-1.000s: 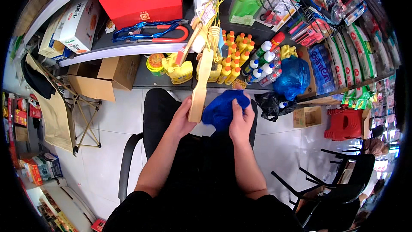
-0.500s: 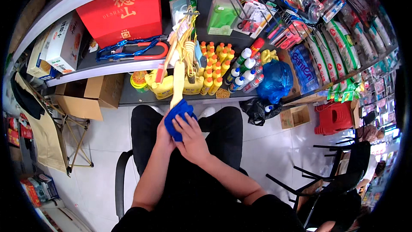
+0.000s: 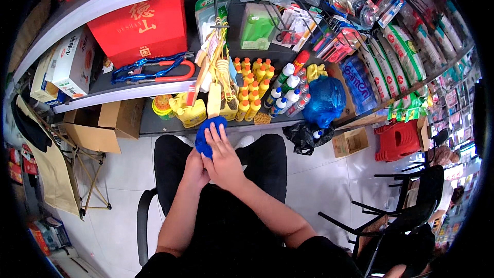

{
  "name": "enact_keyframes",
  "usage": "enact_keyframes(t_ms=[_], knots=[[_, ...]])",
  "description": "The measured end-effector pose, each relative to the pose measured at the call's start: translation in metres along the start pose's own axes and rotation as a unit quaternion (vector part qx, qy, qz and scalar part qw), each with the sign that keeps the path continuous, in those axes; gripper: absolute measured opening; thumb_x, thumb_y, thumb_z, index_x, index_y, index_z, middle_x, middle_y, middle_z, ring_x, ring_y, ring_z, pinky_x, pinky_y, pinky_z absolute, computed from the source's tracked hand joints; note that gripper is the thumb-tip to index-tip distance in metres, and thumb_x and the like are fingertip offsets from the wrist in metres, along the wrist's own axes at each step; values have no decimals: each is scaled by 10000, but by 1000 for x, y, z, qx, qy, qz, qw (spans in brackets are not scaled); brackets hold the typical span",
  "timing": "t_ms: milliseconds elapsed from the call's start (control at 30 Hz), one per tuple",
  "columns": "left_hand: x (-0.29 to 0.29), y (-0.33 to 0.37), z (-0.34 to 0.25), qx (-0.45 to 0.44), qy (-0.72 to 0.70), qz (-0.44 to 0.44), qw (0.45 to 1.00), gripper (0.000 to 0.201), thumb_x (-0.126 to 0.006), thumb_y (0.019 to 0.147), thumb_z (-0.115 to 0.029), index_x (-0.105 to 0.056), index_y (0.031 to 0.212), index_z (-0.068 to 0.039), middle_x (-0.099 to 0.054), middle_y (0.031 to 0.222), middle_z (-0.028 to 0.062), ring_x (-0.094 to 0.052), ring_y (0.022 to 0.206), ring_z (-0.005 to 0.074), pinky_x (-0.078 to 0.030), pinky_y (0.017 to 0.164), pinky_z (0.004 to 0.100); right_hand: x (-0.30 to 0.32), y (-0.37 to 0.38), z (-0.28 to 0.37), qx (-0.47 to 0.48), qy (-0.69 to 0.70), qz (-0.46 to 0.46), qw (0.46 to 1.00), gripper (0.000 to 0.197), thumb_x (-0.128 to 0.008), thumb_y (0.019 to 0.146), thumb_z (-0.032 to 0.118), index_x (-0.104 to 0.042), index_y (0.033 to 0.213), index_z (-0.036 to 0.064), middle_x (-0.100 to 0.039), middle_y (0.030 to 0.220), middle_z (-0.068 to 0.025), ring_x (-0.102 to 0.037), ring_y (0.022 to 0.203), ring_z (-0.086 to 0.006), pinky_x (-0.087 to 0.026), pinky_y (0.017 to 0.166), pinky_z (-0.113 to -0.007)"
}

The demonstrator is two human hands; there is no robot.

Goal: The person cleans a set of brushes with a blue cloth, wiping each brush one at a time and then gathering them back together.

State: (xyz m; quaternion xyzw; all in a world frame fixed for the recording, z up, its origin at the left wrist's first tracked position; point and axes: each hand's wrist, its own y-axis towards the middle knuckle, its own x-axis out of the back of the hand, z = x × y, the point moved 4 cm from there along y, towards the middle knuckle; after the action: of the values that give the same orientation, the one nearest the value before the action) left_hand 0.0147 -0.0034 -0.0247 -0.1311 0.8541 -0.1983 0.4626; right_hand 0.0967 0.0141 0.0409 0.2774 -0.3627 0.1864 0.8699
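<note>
A flat pale wooden piece (image 3: 213, 102) with a long handle points away from me, its lower part wrapped in a blue cloth (image 3: 204, 143). My right hand (image 3: 225, 162) presses the cloth onto the wood, fingers laid lengthwise over it. Just below and left, my left hand (image 3: 195, 170) is closed around the handle end, most of which is hidden by the hands and cloth. Past the wood's far end, several wooden utensils (image 3: 222, 67) hang by yellow cords from a shelf hook.
Yellow bottles (image 3: 249, 104) and a blue plastic bag (image 3: 325, 100) stand on the low shelf ahead. A red box (image 3: 146, 31) is on the upper left shelf. An opened carton (image 3: 95, 136) and a folding chair (image 3: 49, 159) are at left; black chairs (image 3: 406, 211) stand right.
Both hands and the cloth have slid a little away from me, up the wooden piece. Less of the wood shows now, and its face appears turned more toward me. The view has shifted slightly.
</note>
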Motion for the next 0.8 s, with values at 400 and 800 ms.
enact_keyframes(t_ms=[400, 800], knots=[[-5, -5, -4, 22, 1, 16, 1000, 490, -421, 943, -462, -487, 1247, -82, -593, 1157, 95, -586, 1035, 198, -477, 887, 344, 7, -18, 8, 25, -29, 56, 998, 556, -520, 855, 184, -364, 1355, -4, -323, 1424, -188, -259, 1345, -355, -212, 1090, -468], [-8, 8, -23, -8, -6, 37, 999, 498, -443, 932, -474, -530, 1193, -58, -611, 1101, 129, -616, 965, 242, -506, 841, 385, 5, -13, 20, 44, 12, 74, 996, 549, -491, 886, 228, -382, 1304, -110, -272, 1424, -254, -189, 1356, -396, -180, 1112, -429]])
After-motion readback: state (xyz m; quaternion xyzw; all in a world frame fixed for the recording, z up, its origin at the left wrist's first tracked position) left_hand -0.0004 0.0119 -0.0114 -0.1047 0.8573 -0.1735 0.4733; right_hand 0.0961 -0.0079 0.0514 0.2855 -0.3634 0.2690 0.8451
